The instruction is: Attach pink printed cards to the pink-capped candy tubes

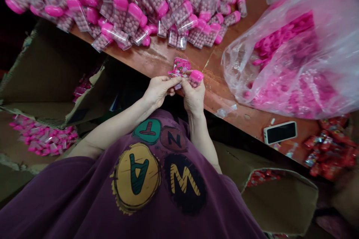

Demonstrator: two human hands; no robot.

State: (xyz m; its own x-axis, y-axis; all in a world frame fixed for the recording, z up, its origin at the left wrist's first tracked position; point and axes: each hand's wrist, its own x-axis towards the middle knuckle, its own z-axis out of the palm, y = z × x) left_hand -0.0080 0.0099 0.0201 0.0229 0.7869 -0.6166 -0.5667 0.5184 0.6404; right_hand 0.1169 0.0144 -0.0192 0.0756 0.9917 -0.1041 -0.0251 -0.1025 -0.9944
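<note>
In front of my chest, at the table's near edge, my two hands meet at the fingertips. My right hand [194, 95] is closed around a small clear candy bottle [196, 76] with a pink cap and pink beads inside. My left hand [159, 89] pinches at a pink printed label [175, 74]; the fingers partly cover it. Just beyond, a pink patterned piece [182, 63] shows over the table; I cannot tell whether it is a separate label. A large heap of similar candy bottles [131, 16] lies across the far side of the table.
At the right stands a clear plastic bag [238, 59] full of pink plastic pieces. A phone [280, 133] lies near the edge, with red wrapped items [333, 149] beyond it. Cardboard boxes [36, 71] flank me below the table; pink-capped bottles [46, 136] fill one at left.
</note>
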